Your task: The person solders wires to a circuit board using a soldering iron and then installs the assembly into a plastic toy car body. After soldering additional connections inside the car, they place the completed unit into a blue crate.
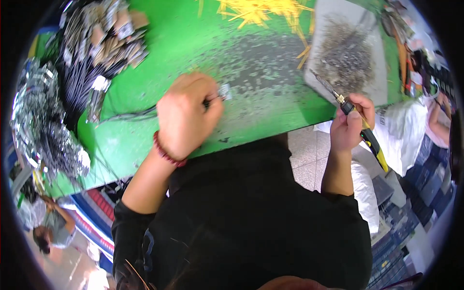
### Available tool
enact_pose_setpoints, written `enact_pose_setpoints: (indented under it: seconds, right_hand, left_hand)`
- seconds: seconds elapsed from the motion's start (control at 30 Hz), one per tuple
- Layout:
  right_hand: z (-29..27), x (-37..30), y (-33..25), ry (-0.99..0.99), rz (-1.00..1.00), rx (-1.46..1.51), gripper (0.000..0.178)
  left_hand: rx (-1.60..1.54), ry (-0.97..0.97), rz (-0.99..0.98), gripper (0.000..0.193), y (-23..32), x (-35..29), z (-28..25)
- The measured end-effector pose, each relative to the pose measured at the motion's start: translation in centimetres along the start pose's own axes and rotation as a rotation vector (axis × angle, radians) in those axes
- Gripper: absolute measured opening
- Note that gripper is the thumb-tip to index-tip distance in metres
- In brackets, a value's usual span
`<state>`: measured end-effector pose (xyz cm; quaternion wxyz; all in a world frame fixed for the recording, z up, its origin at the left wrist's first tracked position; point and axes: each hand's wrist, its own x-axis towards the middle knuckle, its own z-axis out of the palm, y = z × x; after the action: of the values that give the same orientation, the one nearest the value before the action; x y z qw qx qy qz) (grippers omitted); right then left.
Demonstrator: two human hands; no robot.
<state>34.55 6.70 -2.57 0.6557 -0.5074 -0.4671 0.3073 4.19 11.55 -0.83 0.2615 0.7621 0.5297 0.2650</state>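
My left hand (186, 106), with a red bead bracelet at its wrist, is closed over the green tabletop (270, 113). Thin black cable (137, 114) runs into it from the left. Past its fingertips a small whitish-silver piece (225, 92) sticks out; its details are too small to make out. In my right hand (353, 123) is a yellow-and-black soldering iron (349, 107). Its metal tip slants up and left, above the corner of a pale board (316, 79). The iron is apart from the left hand and the cable.
Bundled black cables with brownish flat ends (104, 38) lie at the far left, beside a heap of shiny silver pieces (46, 121). Yellow strips (263, 9) are scattered at the back. Dark debris (345, 55) covers the pale board. White sacks (398, 133) stand at right; other people are beyond.
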Motion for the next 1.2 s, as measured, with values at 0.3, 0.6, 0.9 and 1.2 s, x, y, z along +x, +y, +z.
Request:
enact_pose_setpoints:
  seconds: [0.3, 0.6, 0.9, 1.2]
  right_hand:
    - [-2.0, 2.5, 0.1, 0.243, 0.067, -0.151, 0.008]
    - [-1.6, 2.5, 0.8, 0.250, 0.025, -0.199, 0.008]
    - [0.5, 1.1, -0.1, 0.068, -0.003, 0.064, 0.014]
    - [7.7, -3.5, -0.1, -0.288, 0.115, 0.014, 0.029]
  left_hand:
    - [-0.048, -0.044, -0.023, 0.010, 0.2, 0.1, -0.3]
    - [-0.138, -0.087, -0.077, 0.009, 0.2, 0.0, -0.7]
    - [-0.120, -0.081, 0.015, 0.009, -0.2, 0.4, -0.8]
    - [-0.086, -0.016, 0.049, 0.006, -0.9, -0.3, -0.5]
